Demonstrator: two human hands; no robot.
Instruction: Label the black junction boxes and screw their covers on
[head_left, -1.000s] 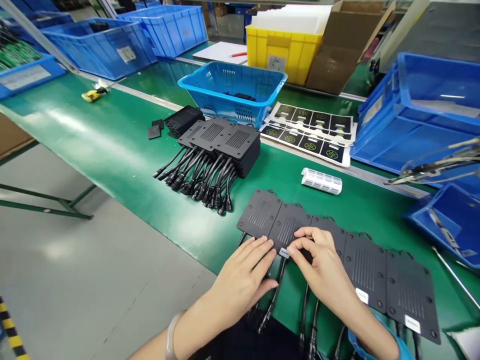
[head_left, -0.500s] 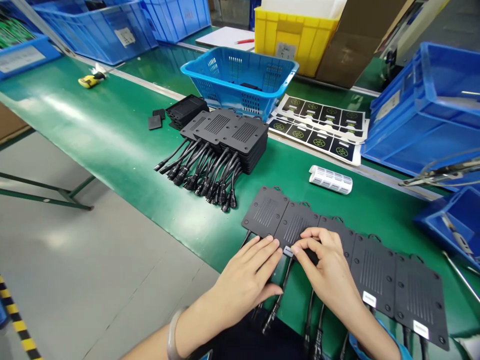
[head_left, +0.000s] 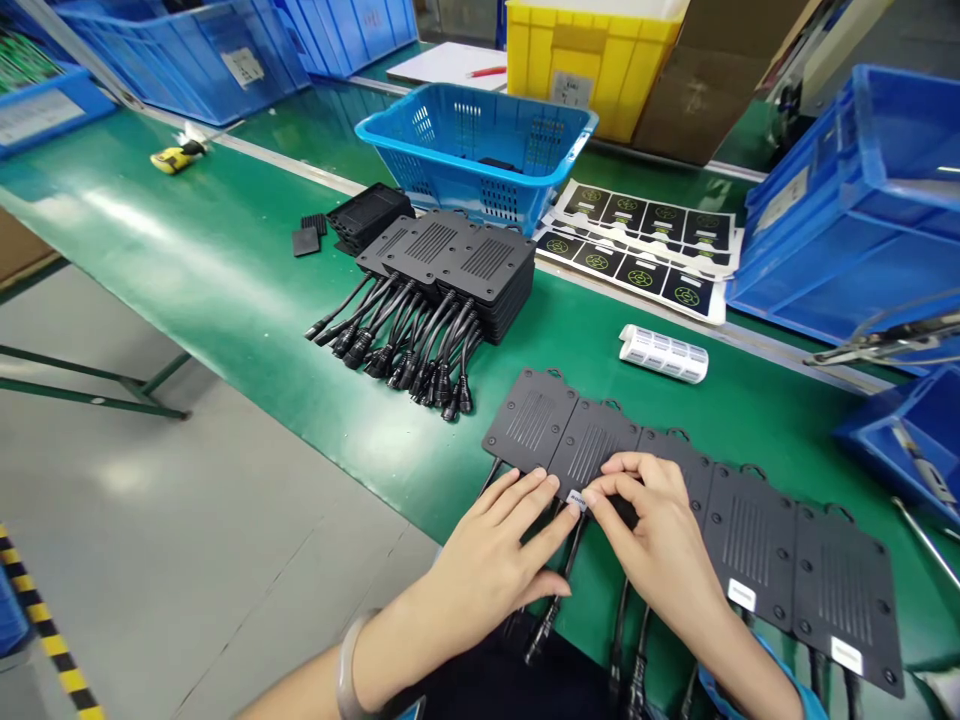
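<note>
One small white label point(head_left: 577, 499) with dark print is sitting at the near edge of the second black box point(head_left: 592, 440), counting from the left in a row of five. The row is slanting along the near edge of the green worktop point(head_left: 225, 290), toward its right. The right hand point(head_left: 658, 520) is pinching the label's right end, thumb and forefinger together on it. The left hand point(head_left: 495, 560) is lying spread, palm down and gripping nothing, its fingertips resting on the box's near edge and its forefinger reaching the label.

Each box is flat and rectangular, with slim grooves, corner screws and a small loop at its far edge; black cables point(head_left: 555, 610) are trailing from the near sides. Two more white labels point(head_left: 742, 594) are showing, on the fourth and fifth boxes; the right hand is hiding the third box's near edge.

One roll of white labels point(head_left: 664, 354) is lying just beyond the row. Farther left, a pile of black boxes point(head_left: 484, 262) is standing with its cables pointing toward the near edge; their number is unclear. Behind it, one blue basket point(head_left: 480, 190) is standing near the far edge, with overlapping printed sheets point(head_left: 641, 277) lying to its right.
</note>
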